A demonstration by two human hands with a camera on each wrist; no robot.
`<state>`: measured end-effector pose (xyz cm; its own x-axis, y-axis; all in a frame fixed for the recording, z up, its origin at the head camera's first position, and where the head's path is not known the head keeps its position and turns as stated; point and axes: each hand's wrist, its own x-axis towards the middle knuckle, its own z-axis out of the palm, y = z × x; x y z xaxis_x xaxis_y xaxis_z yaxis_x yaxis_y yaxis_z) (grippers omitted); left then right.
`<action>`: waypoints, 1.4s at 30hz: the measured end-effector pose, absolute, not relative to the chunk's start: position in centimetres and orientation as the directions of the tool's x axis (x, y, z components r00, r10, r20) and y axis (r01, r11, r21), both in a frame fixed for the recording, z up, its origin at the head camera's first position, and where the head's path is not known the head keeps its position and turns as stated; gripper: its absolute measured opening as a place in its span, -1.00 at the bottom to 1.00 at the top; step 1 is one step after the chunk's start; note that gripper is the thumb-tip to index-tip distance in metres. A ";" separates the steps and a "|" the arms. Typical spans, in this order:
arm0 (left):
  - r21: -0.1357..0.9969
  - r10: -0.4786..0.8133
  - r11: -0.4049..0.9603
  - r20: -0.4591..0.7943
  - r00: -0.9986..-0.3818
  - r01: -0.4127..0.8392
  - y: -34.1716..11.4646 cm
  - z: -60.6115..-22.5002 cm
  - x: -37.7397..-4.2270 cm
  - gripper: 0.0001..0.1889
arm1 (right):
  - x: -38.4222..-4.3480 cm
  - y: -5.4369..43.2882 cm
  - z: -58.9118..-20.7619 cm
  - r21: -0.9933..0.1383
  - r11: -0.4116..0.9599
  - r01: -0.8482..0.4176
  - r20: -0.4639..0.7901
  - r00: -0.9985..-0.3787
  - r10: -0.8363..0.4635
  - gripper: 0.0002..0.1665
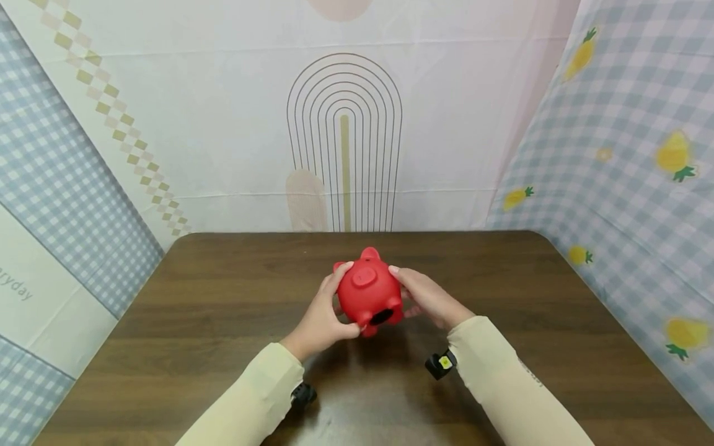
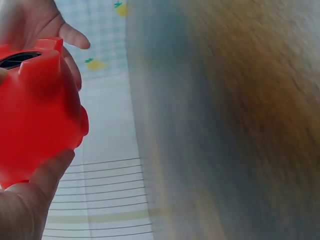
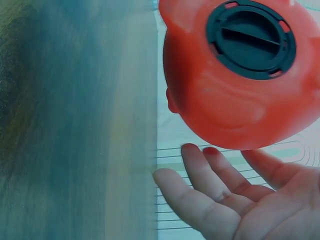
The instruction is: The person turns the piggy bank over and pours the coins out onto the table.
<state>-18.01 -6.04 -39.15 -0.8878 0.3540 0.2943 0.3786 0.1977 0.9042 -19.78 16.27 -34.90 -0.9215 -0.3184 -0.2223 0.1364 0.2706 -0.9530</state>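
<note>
A red piggy bank (image 1: 365, 288) is held tilted above the table, its snout turned up and its feet toward me. The black plug (image 3: 251, 39) in its belly shows in the right wrist view. My left hand (image 1: 322, 316) grips the bank from the left, thumb low by the feet and a finger up near the snout. At the bank's right side, my right hand (image 1: 432, 298) touches it with a fingertip. In the right wrist view the other right fingers (image 3: 205, 175) are spread and stand apart from the red surface.
The dark wooden table (image 1: 223, 291) has rounded far corners. A white patterned cloth (image 1: 446, 124) hangs behind it, and checked cloth (image 1: 630, 186) with yellow fruit prints hangs on the right. Both wrists wear small black devices, the right wrist device (image 1: 440, 364) carrying a yellow mark.
</note>
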 end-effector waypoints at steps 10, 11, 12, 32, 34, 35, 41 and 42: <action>0.960 0.338 0.065 0.235 -0.911 0.272 -6.5 -38.7 -18.1 0.03 | -18.9 16.1 -35.5 -0.973 0.229 0.016 -0.069 -0.971 -0.228 -0.38; 0.964 0.338 0.048 0.230 -0.913 0.261 -6.5 -38.6 -18.1 0.02 | -18.8 16.1 -35.6 -0.973 0.230 0.007 -0.058 -0.975 -0.214 -0.39; 0.967 0.335 0.038 0.224 -0.915 0.251 -6.6 -38.6 -18.1 0.02 | -18.7 16.0 -35.6 -0.973 0.231 -0.004 -0.044 -0.978 -0.203 -0.39; 0.979 0.284 -0.082 0.201 -0.938 0.185 -6.3 -38.5 -18.0 -0.04 | -16.4 14.8 -35.7 -0.941 0.232 -0.247 0.248 -0.968 -0.028 -0.58; 0.977 0.280 -0.098 0.212 -0.936 0.192 -6.3 -38.4 -18.0 -0.04 | -16.1 14.7 -35.7 -0.930 0.243 -0.275 0.285 -0.959 0.005 -0.59; 0.976 0.278 -0.106 0.214 -0.936 0.192 -6.3 -38.4 -18.0 -0.04 | -16.0 14.7 -35.7 -0.923 0.255 -0.290 0.304 -0.953 0.017 -0.60; 0.977 0.263 -0.117 0.205 -0.943 0.180 -6.0 -38.4 -17.8 -0.04 | -15.1 14.2 -35.8 -0.855 0.334 -0.397 0.433 -0.901 0.039 -0.63; 0.978 0.259 -0.112 0.199 -0.945 0.175 -6.0 -38.4 -17.8 -0.04 | -14.9 14.1 -35.8 -0.839 0.352 -0.414 0.455 -0.889 0.039 -0.64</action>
